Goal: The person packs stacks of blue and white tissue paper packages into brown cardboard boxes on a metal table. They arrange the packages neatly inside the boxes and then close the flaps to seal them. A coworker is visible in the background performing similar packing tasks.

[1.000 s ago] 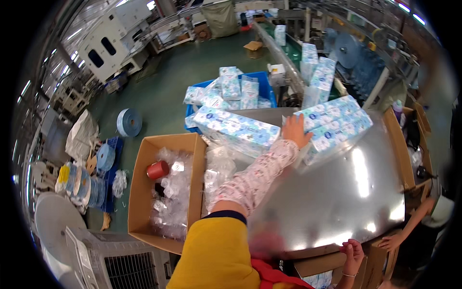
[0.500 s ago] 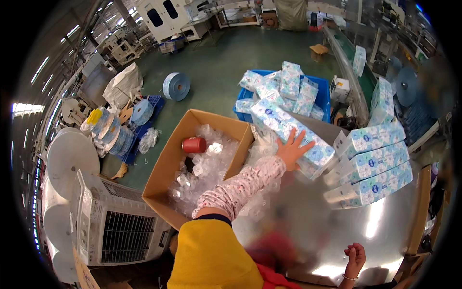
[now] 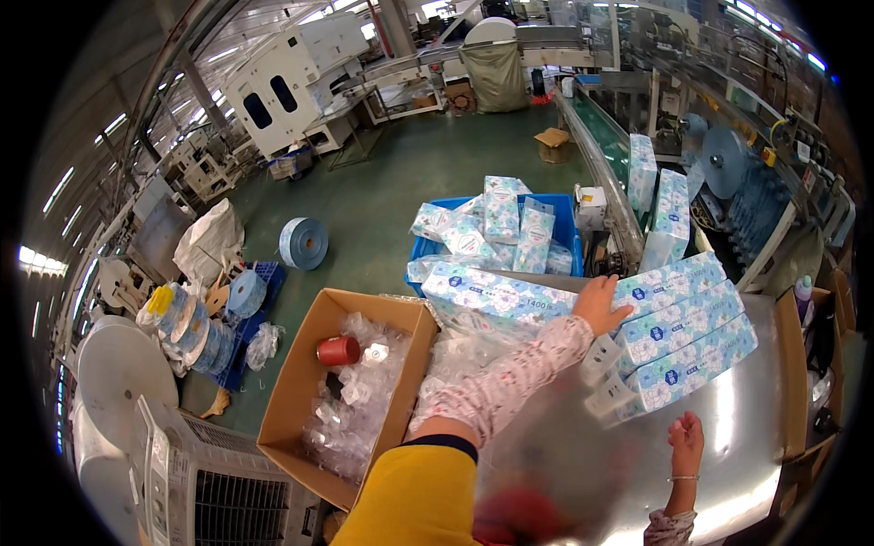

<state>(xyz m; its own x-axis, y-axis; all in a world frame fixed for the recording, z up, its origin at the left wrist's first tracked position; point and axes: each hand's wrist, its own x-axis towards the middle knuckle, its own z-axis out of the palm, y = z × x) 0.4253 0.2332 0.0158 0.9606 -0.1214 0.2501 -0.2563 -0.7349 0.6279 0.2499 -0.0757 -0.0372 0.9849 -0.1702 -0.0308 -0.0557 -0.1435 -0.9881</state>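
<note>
My left hand [image 3: 601, 307] reaches across the metal table to where a long tissue pack [image 3: 496, 293] meets a group of tissue packs. Its thumb stands apart from the fingers, which touch the top pack's near left end; some fingertips are hidden. Three blue floral packs [image 3: 687, 332] lie side by side there, with loose clear film ends [image 3: 608, 399] toward the left. Lower right, my right hand [image 3: 685, 441] is raised over the table, fingers loosely bent and thumb apart, with nothing visible in it. Crumpled clear film [image 3: 460, 364] lies beside my left forearm.
A cardboard box [image 3: 421, 341] holds clear plastic scraps and a red cylinder [image 3: 339, 351]. Behind the table is a blue crate [image 3: 575, 218] full of tissue packs. More packs [image 3: 669, 218] stand near a conveyor [image 3: 596, 150]. Another box [image 3: 794, 373] borders the right side.
My left hand has moved right off the long pack's top to the grouped packs' left end. The long pack now lies flatter beside them. My right hand has risen and its fingers have loosened.
</note>
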